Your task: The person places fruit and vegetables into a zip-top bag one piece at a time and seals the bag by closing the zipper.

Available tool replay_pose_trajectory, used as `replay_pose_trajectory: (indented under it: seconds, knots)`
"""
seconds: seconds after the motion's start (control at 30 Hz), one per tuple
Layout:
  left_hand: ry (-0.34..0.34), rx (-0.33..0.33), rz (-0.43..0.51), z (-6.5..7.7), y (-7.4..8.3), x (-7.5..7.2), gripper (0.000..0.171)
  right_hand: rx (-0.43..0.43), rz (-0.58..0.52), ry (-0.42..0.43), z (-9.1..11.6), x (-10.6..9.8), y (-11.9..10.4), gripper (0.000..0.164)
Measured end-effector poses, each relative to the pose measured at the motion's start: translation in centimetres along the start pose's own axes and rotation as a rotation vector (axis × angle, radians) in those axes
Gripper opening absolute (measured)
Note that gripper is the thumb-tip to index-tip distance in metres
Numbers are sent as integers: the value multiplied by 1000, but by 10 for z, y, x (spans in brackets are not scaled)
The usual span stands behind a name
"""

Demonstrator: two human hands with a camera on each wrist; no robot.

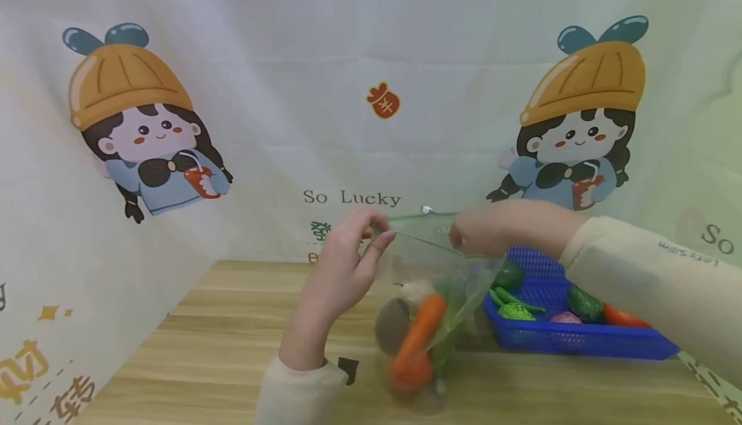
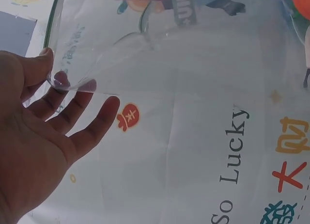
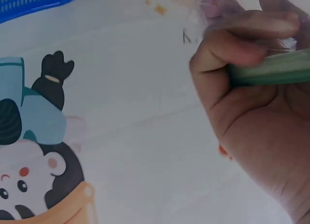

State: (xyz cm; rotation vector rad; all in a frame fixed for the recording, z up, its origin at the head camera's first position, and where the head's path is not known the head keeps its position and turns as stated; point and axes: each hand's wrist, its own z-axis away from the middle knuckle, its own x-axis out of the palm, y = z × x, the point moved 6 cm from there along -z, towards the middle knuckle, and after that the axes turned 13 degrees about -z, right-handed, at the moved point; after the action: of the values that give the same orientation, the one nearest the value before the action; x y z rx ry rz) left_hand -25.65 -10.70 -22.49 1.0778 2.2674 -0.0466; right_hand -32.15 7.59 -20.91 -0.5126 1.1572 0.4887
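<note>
Clear bag (image 1: 420, 254), one, green-edged at the mouth, hung between two bare hands above a wood-grain tabletop (image 1: 232, 335); left hand (image 1: 348, 270): thumb pinched to a finger on the left end of the rim, other fingers fanned; right hand (image 1: 493, 226): fingers curled over the green strip (image 3: 276, 71) toward the other end and clamped on it; rim presumably taken at two places so that the mouth gapes and the load hangs free of the fingers. Contents, likely gathered low by their own weight: carrot (image 1: 426, 322), one, slanted; round orange-red item (image 1: 411, 371), one, at the carrot's lower end; dark grey oval item (image 1: 392, 326), one, to the left; pale item (image 1: 415, 290), one, above, blurred. Position: bag body below and between both grips; contact of its base with the tabletop not discernible. Adjacent: blue basket (image 1: 580, 340), one, right of the bag, partly hidden by the right sleeve (image 1: 655, 283), holding mixed vegetables, probably placed there for easy reach
</note>
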Motion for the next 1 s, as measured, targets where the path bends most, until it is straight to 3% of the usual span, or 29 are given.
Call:
replay_pose_trajectory:
  seconds: [0.2,0.37,0.6,0.87,1.0]
  knots:
    - [39,-76,18,-2,-17,-1,9,-35,-236,281,23,-39,6,30]
    - [25,-103,21,-1,-23,2,9,-139,-236,429,36,-41,4,37]
    - [-34,-121,40,0,-17,5,13,-212,-156,465,42,-33,-1,24]
    - [-61,-273,48,2,-12,6,41,-234,-177,353,53,-27,-9,18]
    - [-76,-282,64,2,-6,7,47,-223,-77,452,50,-35,-11,15]
